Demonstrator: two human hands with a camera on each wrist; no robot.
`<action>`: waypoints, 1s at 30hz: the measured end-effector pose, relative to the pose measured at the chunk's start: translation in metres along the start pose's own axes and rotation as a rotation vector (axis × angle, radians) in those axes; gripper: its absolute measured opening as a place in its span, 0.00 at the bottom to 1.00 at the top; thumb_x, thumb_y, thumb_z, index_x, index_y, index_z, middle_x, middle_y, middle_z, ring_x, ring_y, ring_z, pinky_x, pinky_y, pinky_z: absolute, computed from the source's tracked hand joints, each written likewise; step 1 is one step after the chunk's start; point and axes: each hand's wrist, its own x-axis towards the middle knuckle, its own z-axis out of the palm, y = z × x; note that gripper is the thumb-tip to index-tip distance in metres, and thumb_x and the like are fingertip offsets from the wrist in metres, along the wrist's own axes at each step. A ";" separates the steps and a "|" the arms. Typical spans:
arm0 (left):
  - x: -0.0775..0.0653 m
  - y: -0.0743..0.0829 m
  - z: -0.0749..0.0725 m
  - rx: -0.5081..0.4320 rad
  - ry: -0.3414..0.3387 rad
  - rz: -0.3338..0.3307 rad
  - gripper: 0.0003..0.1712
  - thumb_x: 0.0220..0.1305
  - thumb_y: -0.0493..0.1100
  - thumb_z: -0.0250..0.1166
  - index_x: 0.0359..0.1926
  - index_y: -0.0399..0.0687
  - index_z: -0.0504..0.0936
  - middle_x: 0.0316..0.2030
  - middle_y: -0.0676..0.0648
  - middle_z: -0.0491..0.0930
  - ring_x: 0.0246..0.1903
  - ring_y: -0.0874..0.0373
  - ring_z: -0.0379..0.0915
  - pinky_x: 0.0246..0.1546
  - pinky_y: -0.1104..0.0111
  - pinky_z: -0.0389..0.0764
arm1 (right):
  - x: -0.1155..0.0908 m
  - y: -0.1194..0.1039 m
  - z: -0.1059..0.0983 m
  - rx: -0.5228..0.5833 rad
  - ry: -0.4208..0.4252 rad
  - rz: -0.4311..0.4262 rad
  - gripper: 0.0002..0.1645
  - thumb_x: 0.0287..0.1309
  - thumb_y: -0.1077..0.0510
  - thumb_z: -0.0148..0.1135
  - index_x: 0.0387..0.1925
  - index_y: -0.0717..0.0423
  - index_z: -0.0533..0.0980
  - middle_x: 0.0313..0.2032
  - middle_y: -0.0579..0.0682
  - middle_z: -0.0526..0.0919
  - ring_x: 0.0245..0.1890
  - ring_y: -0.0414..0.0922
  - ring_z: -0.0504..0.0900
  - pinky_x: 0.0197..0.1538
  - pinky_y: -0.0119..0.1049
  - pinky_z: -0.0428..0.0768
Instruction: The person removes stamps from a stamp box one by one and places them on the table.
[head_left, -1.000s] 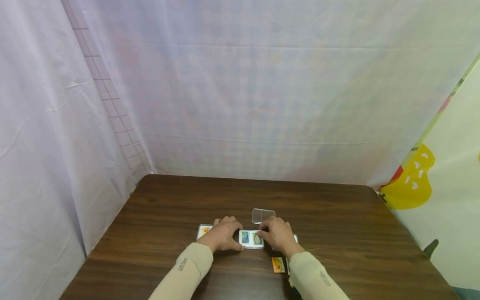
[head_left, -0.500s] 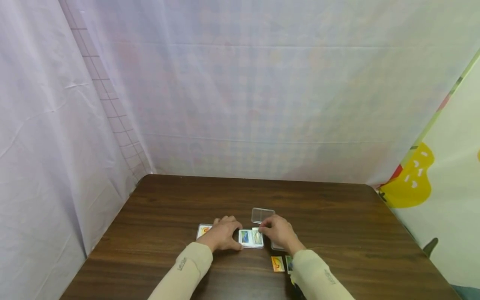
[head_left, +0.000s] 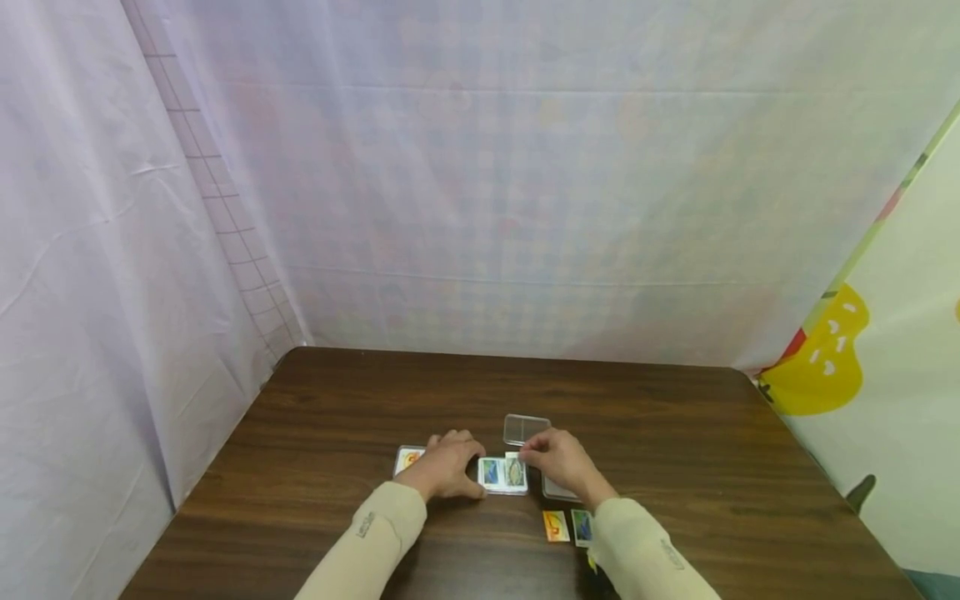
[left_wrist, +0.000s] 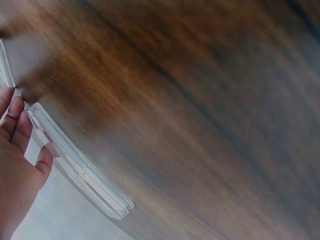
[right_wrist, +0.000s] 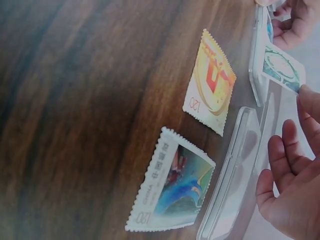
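A clear case [head_left: 502, 493] holding two stamps lies flat on the table. My left hand [head_left: 448, 467] holds its left end, thumb at the near corner and index finger at the far corner. My right hand [head_left: 562, 461] pinches the far corner of the green stamp [right_wrist: 282, 67], which tilts up out of the case's right half in the right wrist view. A blue stamp [head_left: 491, 472] lies in the left half. Below my left hand, another clear case [left_wrist: 90, 170] shows in the left wrist view, partly hidden by the hand in the head view.
A clear lid [head_left: 525, 429] lies behind the case. Another clear case [right_wrist: 227, 175] sits under my right hand. Nearer me, an orange stamp [head_left: 556, 527] and a blue-green stamp [head_left: 582, 527] lie on the brown table [head_left: 300, 467]. White curtains [head_left: 480, 208] hang behind.
My right hand has drawn back and lifted slightly, raising the green stamp's far edge past the case rim. My right forearm has shifted right, uncovering the blue-green stamp. The left hand stays put.
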 end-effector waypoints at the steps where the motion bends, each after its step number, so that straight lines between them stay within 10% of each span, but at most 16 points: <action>1: 0.000 0.000 0.000 0.001 -0.002 0.000 0.32 0.45 0.58 0.78 0.51 0.50 0.82 0.45 0.54 0.75 0.49 0.57 0.68 0.52 0.55 0.66 | 0.000 0.000 -0.001 0.010 0.001 0.004 0.04 0.56 0.58 0.72 0.28 0.53 0.84 0.30 0.44 0.80 0.34 0.41 0.75 0.41 0.41 0.75; 30: -0.001 0.000 -0.002 0.028 0.005 0.013 0.32 0.45 0.58 0.78 0.49 0.50 0.82 0.45 0.54 0.75 0.49 0.56 0.69 0.50 0.56 0.67 | -0.023 -0.005 -0.012 0.109 -0.002 0.027 0.04 0.55 0.58 0.71 0.28 0.53 0.83 0.31 0.44 0.82 0.34 0.41 0.75 0.41 0.40 0.73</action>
